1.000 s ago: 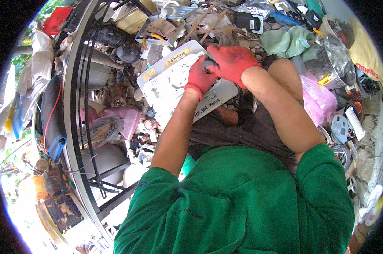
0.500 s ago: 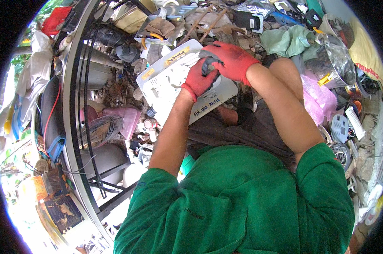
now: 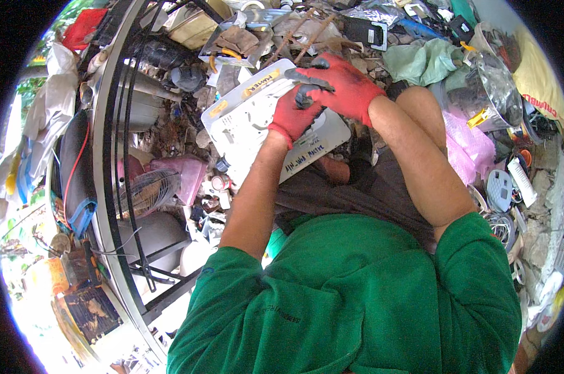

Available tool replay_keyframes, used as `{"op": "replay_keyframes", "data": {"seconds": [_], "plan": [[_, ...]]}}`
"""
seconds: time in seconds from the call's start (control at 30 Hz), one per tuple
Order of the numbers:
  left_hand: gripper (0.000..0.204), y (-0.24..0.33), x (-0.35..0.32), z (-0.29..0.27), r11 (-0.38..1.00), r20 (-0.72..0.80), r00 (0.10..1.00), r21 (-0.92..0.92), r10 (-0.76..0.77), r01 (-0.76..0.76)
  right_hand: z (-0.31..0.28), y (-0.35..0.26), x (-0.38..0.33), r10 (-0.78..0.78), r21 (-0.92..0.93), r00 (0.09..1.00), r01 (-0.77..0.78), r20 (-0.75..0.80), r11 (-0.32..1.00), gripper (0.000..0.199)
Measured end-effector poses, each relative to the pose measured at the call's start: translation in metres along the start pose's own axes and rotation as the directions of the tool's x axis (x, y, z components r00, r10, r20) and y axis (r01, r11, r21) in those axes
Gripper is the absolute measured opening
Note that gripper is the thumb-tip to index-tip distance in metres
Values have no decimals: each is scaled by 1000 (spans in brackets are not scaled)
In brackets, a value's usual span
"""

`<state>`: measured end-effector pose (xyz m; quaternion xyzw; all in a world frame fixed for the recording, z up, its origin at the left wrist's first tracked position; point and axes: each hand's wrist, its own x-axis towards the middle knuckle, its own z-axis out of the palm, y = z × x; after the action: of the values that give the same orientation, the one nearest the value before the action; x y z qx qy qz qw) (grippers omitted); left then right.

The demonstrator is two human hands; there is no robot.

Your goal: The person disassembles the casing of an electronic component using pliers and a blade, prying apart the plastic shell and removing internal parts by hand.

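Observation:
Both my hands wear red gloves with dark grey fingertips. My left hand (image 3: 294, 115) grips the near side of a flat white plastic panel (image 3: 244, 121) that has yellow labels and handwriting on its lower edge. My right hand (image 3: 341, 87) is closed over the panel's upper right part, fingers curled around a small dark piece there; what that piece is I cannot tell. The panel rests tilted above my lap, over my dark grey trousers (image 3: 369, 193). My green sleeves fill the lower picture.
Heaped scrap surrounds me: a grey metal frame with black cables (image 3: 117, 156) at left, a pink bag (image 3: 182, 174), a small fan grille (image 3: 148, 190), a clear plastic jug (image 3: 490, 87), green cloth (image 3: 422, 62), pink wrap (image 3: 469, 146), and round white parts (image 3: 500, 190) at right.
Both hands have shifted slightly up and to the right on the white panel, and my right hand has closed further over its top edge. The panel has tipped a little.

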<state>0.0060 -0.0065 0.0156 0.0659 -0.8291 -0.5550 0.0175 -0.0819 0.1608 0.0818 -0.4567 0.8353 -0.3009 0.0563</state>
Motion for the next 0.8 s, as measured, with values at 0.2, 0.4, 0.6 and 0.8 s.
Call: {"op": "replay_keyframes", "data": {"seconds": [0.2, 0.4, 0.6, 0.8], "plan": [[50, -2, 2, 12, 927, -92, 960, 300, 266, -228, 9, 2, -2, -89, 105, 994, 95, -63, 990, 54], [47, -1, 1, 8, 993, -85, 994, 101, 70, -62, 7, 12, -3, -76, 445, 989, 126, -128, 887, 58], [46, -1, 4, 15, 954, -164, 968, 264, 189, -141, 10, 9, -4, -68, 132, 991, 83, -115, 988, 63], [47, 5, -2, 8, 941, -194, 927, 176, 322, -290, 1, 14, -4, -54, 339, 986, 106, -160, 935, 60]]}}
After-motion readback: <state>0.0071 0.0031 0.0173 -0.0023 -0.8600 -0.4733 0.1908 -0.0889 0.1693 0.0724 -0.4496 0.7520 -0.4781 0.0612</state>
